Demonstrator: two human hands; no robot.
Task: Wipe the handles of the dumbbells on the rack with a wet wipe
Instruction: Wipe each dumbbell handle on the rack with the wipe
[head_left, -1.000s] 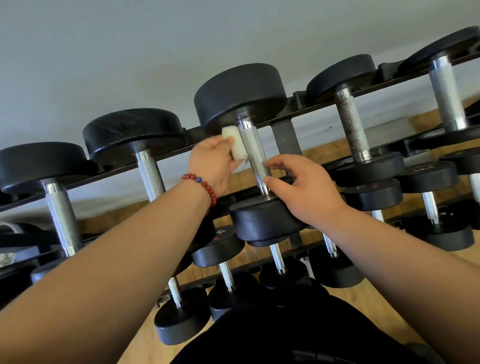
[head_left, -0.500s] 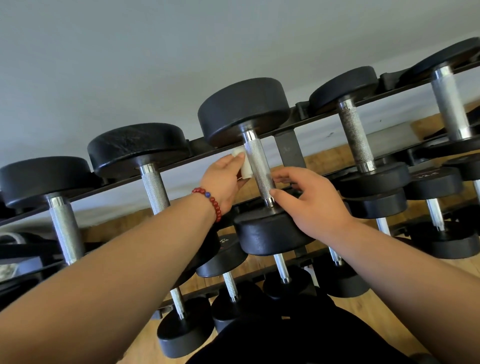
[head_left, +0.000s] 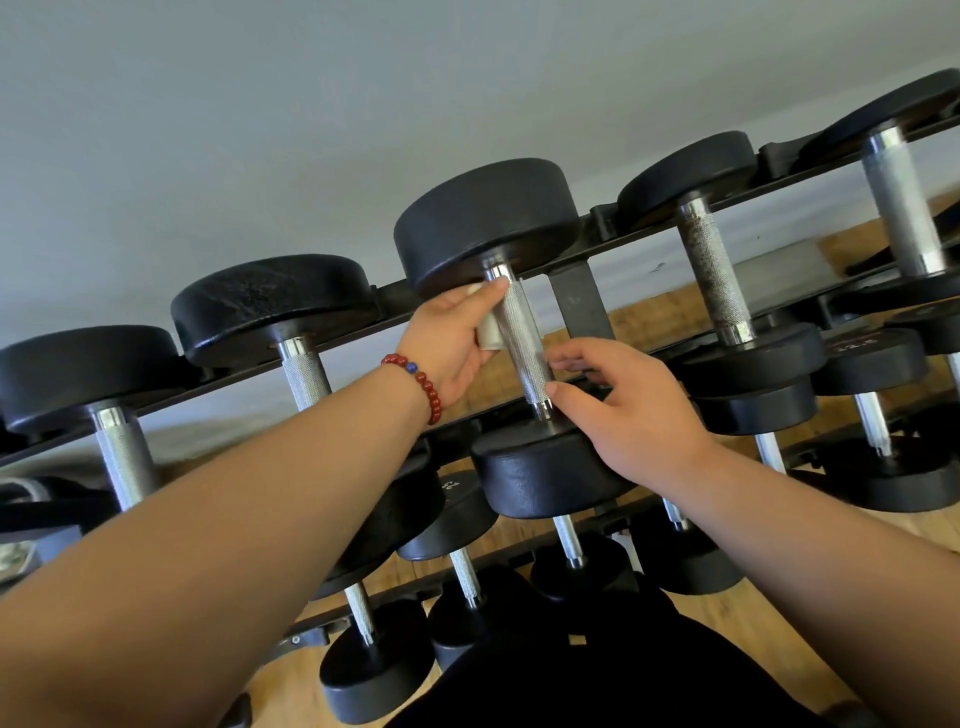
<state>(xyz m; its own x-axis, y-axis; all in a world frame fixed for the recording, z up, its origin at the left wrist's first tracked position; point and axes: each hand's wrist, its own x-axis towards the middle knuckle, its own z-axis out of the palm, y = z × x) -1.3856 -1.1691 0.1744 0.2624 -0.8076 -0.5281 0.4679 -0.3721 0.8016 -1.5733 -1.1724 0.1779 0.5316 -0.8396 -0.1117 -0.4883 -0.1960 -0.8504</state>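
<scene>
A black dumbbell with a knurled steel handle (head_left: 522, 345) lies across the top rail of the rack (head_left: 582, 306), in the middle of the view. My left hand (head_left: 452, 338), with a red bead bracelet at the wrist, holds a folded white wet wipe (head_left: 488, 335) against the left side of that handle, near its upper end. My right hand (head_left: 623, 405) sits at the handle's lower end. Its fingers are loosely bent and its fingertips touch the handle just above the near weight head (head_left: 545, 473).
More black dumbbells line the top rail: two to the left (head_left: 306, 371) (head_left: 122, 462) and two to the right, one with a rusty handle (head_left: 714, 270) and a larger one (head_left: 904, 208). Lower tiers hold smaller dumbbells. A grey wall stands behind; wooden floor lies below.
My left hand slid the wipe a little way along the handle and now reaches its upper end. My right hand stays at the lower end. The camera tilted, so the rack sits lower in view.
</scene>
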